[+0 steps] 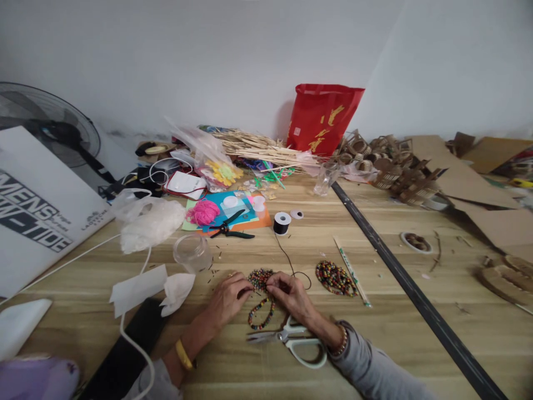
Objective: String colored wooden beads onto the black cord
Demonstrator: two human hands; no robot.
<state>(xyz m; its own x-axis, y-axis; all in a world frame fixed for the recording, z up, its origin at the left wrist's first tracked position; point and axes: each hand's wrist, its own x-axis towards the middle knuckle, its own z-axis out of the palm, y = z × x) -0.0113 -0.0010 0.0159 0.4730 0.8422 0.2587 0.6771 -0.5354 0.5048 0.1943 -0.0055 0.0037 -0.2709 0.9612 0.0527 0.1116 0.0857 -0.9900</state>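
Note:
A pile of small multicoloured beads (260, 278) lies between my two hands on the wooden table. My left hand (230, 294) is closed in a pinch at the pile's left edge; whatever its fingertips hold is too small to make out. Across from it, my right hand (290, 295) pinches at the beads' right side, over the top of a beaded loop (261, 314). White-handled scissors (287, 335) lie partly spread just below the right hand. Black cord runs from a spool (282, 223) down toward the right hand. A coiled heap of strung beads (335, 278) rests further right.
A clear plastic jar (192, 253), black pliers (230, 226) and pink yarn (202, 212) are at the left. Beside the bead heap lies a thin wrapped stick (352, 271). A black strip (387, 255) crosses the table. Straw, a red bag (322, 119) and cardboard (478, 178) line the back.

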